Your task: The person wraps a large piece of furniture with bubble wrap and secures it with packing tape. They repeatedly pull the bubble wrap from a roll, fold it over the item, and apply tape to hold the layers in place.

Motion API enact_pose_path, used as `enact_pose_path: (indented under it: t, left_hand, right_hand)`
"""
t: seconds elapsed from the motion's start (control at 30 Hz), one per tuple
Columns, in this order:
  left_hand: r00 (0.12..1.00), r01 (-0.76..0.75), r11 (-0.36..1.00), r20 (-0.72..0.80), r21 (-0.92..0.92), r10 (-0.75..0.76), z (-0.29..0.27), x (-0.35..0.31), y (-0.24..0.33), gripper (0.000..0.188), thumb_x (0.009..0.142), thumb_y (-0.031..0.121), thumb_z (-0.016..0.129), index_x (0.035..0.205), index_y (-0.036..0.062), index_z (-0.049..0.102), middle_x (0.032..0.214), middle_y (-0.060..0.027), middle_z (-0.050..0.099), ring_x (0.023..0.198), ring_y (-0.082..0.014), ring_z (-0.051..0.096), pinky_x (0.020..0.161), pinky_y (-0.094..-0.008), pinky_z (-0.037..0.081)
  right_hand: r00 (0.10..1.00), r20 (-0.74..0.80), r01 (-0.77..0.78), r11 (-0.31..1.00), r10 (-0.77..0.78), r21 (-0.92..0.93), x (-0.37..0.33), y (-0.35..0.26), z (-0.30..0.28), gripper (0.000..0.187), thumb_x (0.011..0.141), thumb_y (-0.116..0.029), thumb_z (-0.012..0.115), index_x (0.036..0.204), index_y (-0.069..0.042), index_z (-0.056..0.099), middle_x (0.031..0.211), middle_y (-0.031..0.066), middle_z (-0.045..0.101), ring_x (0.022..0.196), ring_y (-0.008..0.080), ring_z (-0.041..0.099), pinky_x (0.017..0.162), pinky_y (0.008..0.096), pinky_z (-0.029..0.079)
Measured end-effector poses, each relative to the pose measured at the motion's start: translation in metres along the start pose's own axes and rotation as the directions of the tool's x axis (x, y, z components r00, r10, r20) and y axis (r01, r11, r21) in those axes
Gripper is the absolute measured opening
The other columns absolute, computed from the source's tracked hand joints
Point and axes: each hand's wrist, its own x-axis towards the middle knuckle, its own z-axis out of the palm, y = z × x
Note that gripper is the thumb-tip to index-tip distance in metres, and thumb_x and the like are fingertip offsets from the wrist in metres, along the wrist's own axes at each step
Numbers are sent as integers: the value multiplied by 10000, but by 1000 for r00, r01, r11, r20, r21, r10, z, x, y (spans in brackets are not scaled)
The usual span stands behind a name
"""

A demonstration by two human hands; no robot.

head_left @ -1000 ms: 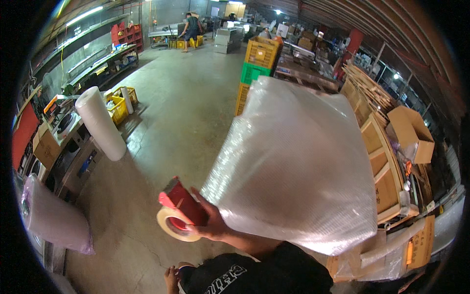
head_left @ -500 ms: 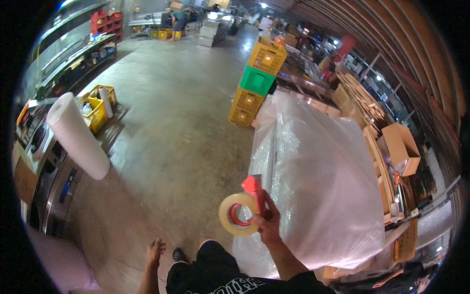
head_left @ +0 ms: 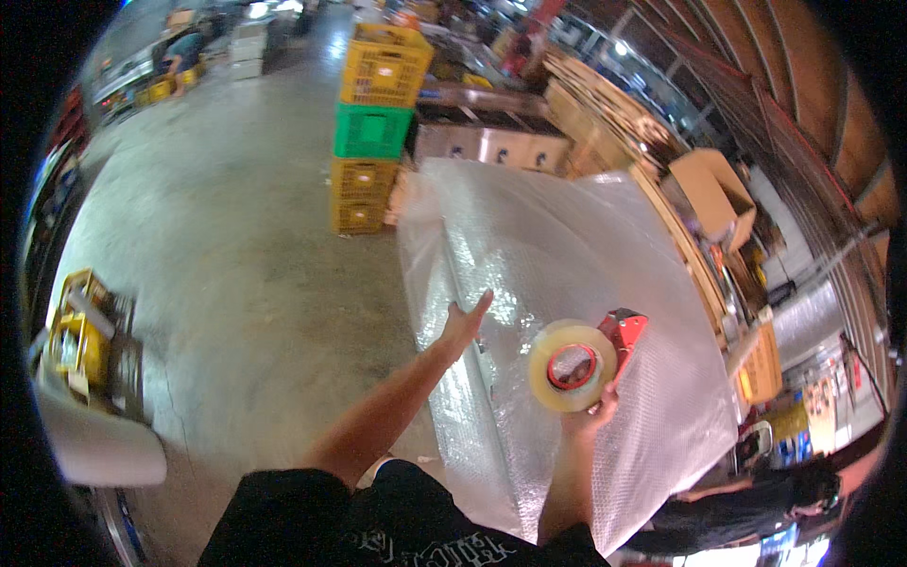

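Observation:
A red tape dispenser (head_left: 625, 331) carrying a large roll of clear packing tape (head_left: 546, 376) is gripped in my right hand (head_left: 595, 416), above a big bubble-wrapped block (head_left: 652, 387). My left hand (head_left: 465, 323) reaches to the left part of that block, by the long fold in the bubble wrap. Its thumb and a finger stand apart, and nothing shows in its grasp. Whether its fingers press on the wrap is hard to tell.
Stacked yellow and green crates (head_left: 373, 130) stand beyond the block's far left corner. An open cardboard box (head_left: 710, 194) and wooden planks lie along the right. A white roll (head_left: 109, 449) and yellow crates (head_left: 80, 340) are at left. Another person (head_left: 727, 510) is at lower right.
My view has swung right toward the wrapped block. My left hand has come up from low beside my leg to the block's left part. The tape dispenser has moved right over the wrap.

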Motion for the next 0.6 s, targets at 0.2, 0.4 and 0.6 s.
enact_pose_path:
  t: [0.2,0.4,0.6]
  left_hand:
    - [862,-506,853,-80,-128,500,8,90,-27,413,998,357,646,741,78,483,628,64,431,610,-59,405,537,-274,338]
    - [936,-329,934,81,-137,342,4,114,-58,301,1025,288,600,910,14,546,744,-1,561,720,-80,499,622,-284,418]
    - [900,-25,953,408,-303,153,-12,145,-84,335,924,310,755,978,40,564,826,-2,590,732,-77,562,607,-266,477]
  right_hand:
    - [993,-117,-27,985,7,-170,-18,46,-12,774,859,-382,636,1473,-7,352,1363,135,530,1197,239,573,989,393,505]
    - [975,-178,-175,956,135,-235,-14,61,2,1010,734,-457,818,1473,44,345,1336,160,551,1150,251,596,965,416,502]
    - [963,-179,-237,947,200,-216,42,139,76,1147,681,-439,871,1522,49,262,1420,167,484,1247,300,558,1058,452,485]
